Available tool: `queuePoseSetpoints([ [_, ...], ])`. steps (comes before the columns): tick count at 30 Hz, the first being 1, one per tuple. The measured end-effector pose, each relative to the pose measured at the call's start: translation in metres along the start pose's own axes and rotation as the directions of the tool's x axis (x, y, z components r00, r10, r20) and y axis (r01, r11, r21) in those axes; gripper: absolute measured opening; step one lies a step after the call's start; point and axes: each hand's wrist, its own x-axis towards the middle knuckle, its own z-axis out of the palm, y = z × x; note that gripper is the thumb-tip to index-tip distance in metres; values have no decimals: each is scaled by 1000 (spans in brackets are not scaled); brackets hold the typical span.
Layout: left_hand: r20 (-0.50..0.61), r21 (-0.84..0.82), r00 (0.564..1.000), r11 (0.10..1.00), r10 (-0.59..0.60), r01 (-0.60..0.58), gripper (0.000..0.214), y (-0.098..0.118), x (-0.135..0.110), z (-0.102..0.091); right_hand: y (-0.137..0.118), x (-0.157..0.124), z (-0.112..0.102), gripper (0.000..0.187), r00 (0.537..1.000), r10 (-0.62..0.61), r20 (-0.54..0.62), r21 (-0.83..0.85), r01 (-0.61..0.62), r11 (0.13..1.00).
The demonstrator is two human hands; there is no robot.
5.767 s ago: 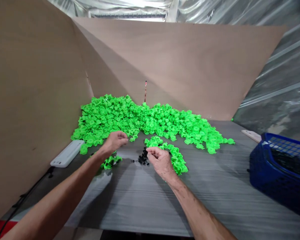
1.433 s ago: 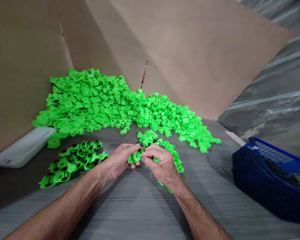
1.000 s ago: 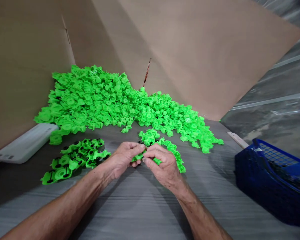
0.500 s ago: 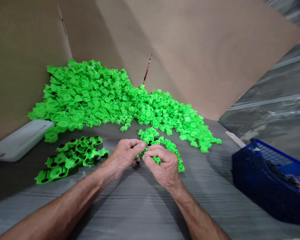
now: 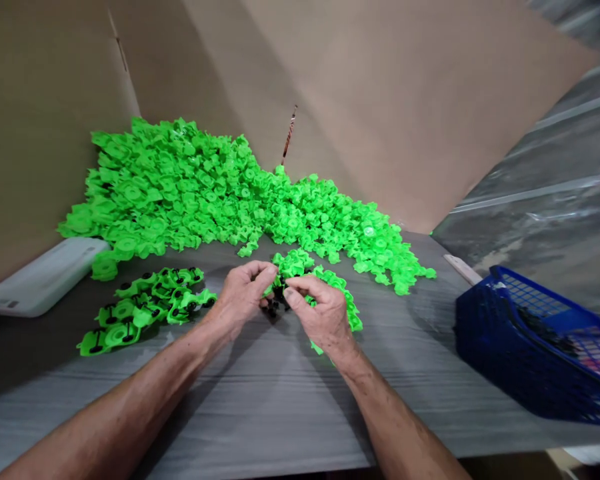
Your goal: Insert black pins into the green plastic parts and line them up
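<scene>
My left hand point(image 5: 243, 297) and my right hand point(image 5: 316, 311) meet over the middle of the grey table point(image 5: 280, 400), fingers curled and pinched together around a small green plastic part point(image 5: 273, 289). Small black pieces point(image 5: 275, 305) lie on the table just under the fingertips. A short heap of green parts point(image 5: 330, 287) lies right behind my right hand. To the left, a group of green parts fitted with black pieces point(image 5: 145, 310) is laid out flat. A big pile of green parts point(image 5: 220, 197) fills the back of the table.
Brown board walls point(image 5: 380, 100) close the back and left. A white flat device point(image 5: 40, 277) lies at the left edge. A blue mesh basket point(image 5: 530, 353) with dark contents stands at the right. A thin striped stick point(image 5: 289, 137) leans at the back corner.
The hands first picked separately near the piles, then came together on one green part. Since half a second ago they have shifted slightly away from me, still pinched together.
</scene>
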Motion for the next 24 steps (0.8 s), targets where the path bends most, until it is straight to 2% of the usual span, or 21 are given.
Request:
queuePoseSetpoints([
  [3,-55,-51,998,999,14,-17,34,1,6,-7,1,0,-11,12,984,-94,149,-225,126,966],
  [5,-64,-44,998,998,31,-33,34,-2,8,-10,-2,-2,-12,11,941,-119,318,-393,245,886],
  [7,-72,-6,996,998,60,-61,32,-5,9,-11,-7,-6,-7,9,891,-78,447,-518,329,790],
  [9,-84,39,993,996,88,-85,28,-7,8,-10,-10,-8,-1,10,850,-14,526,-590,377,714],
  [11,-90,57,990,993,104,-100,25,-6,6,-8,-12,-9,4,15,830,32,557,-631,398,666],
  [14,-90,12,992,997,83,-83,30,-3,4,-6,-10,-8,8,22,828,59,557,-661,399,636],
  [18,-102,-60,994,998,-37,31,41,-3,3,-6,-7,-7,9,16,838,78,540,-664,366,652],
  [24,-37,-273,987,952,-154,138,36,-1,2,-4,-3,-8,8,14,864,24,503,-645,357,676],
])
